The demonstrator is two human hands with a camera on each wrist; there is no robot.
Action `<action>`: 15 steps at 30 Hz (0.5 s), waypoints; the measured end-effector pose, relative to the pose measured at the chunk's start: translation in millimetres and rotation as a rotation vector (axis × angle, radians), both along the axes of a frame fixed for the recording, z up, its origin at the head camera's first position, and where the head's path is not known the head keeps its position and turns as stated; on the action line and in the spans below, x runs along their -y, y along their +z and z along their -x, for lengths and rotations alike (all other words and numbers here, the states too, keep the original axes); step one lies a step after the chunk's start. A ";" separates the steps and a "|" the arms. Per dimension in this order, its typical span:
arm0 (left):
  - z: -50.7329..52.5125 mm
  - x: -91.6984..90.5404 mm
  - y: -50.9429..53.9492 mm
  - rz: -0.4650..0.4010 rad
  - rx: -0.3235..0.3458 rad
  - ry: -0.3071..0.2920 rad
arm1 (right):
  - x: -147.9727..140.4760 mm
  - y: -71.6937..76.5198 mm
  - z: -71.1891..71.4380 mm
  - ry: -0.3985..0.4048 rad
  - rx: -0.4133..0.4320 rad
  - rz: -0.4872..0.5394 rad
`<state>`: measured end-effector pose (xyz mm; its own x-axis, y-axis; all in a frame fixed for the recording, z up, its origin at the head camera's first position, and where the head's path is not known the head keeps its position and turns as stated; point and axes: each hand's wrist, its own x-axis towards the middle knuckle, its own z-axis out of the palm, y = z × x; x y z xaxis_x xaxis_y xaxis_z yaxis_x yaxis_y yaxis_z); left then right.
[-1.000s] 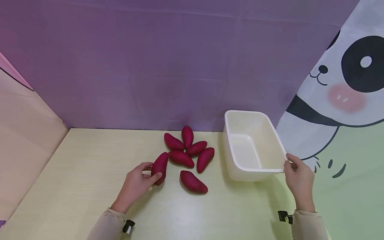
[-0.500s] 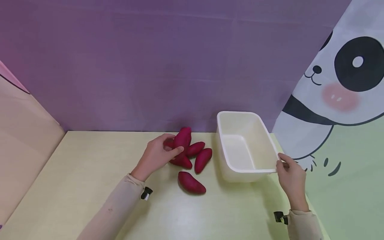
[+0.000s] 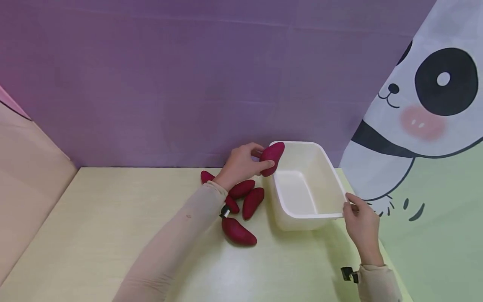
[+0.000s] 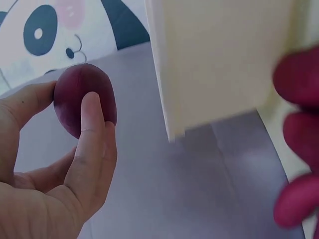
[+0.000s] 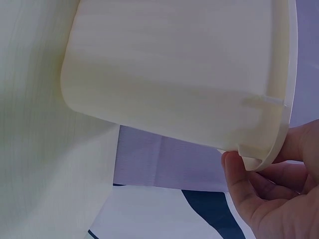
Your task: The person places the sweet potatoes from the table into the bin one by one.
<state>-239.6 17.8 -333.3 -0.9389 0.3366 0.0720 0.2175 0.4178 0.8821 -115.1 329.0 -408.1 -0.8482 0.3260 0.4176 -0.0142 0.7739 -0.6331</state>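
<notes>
My left hand (image 3: 241,165) grips a dark red sweet potato (image 3: 273,157) between thumb and fingers. In the head view the sweet potato overlaps the back left rim of a deep white plastic bin (image 3: 298,223); the left wrist view shows it held in the air, with its end (image 4: 82,97) facing the camera. My right hand (image 3: 363,226) pinches the bin's rim at the near right corner, thumb and fingers on either side of the edge (image 5: 286,119). The bin's floor shows bare. More sweet potatoes (image 3: 253,203) lie on the table, some partly hidden under my left forearm.
One sweet potato (image 3: 238,233) lies nearer than the loose cluster. The pale wooden table (image 3: 94,230) meets a purple backdrop (image 3: 170,96) behind. A panda-print sheet (image 3: 426,126) stands to the right, close beside the bin.
My left hand has lifted the sweet potato from the table's left middle and carried it rightward over the others to the bin's rim. The right hand keeps its hold on the bin.
</notes>
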 end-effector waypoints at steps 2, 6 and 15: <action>6.5 -18.7 2.5 -0.035 0.028 -0.027 | -0.4 0.0 -1.6 0.003 -0.004 0.000; 16.0 -59.3 8.9 -0.044 0.050 -0.051 | -0.3 0.9 -4.4 0.007 -0.007 -0.002; 27.9 -121.6 8.2 0.171 -0.024 -0.033 | 10.4 1.1 -7.0 0.009 -0.006 -0.008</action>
